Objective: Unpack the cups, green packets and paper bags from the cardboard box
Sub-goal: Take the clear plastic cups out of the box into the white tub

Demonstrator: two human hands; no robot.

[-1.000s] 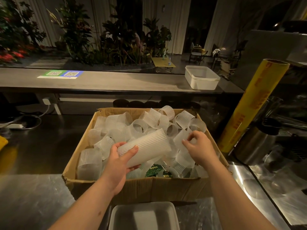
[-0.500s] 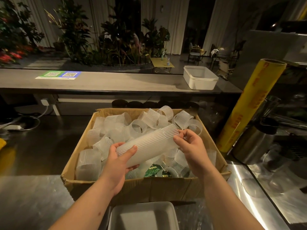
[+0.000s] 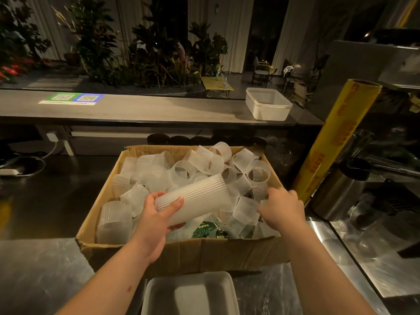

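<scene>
**Cup stack held over the box; right hand down among the loose cups**

Obs. 1: The cardboard box (image 3: 181, 248) sits centre frame on a steel worktop (image 3: 34, 269), top open, front wall toward the camera.

Obs. 2: The box is filled with loose cups (image 3: 258, 172), translucent and ribbed, lying on their sides at mixed angles. Several open mouths face the camera.

Obs. 3: Green packets (image 3: 204, 228) show low in the box near the front wall, partly covered by cups.

Obs. 4: The left hand (image 3: 156, 214) grasps a nested cup stack (image 3: 200, 196) at its lower left end, thumb on the near side and fingers wrapped over the top. The stack lies tilted above the box contents, its far end pointing to the upper right.

Obs. 5: The right hand (image 3: 281, 208) is at the right side of the box, back of the hand to the camera, fingers reaching down and left among the cups. The fingertips are hidden, so I cannot tell whether it grips one.

Surroundings:
- A white tray (image 3: 188, 292) sits at the bottom edge, just in front of the box.
- A yellow roll (image 3: 336, 139) leans upright right of the box, with a steel canister (image 3: 334, 196) beside it.
- A white tub (image 3: 268, 108) stands on the long counter (image 3: 147, 110) across the upper frame.
- A QR code sheet (image 3: 71, 98) lies at the counter's left.
</scene>
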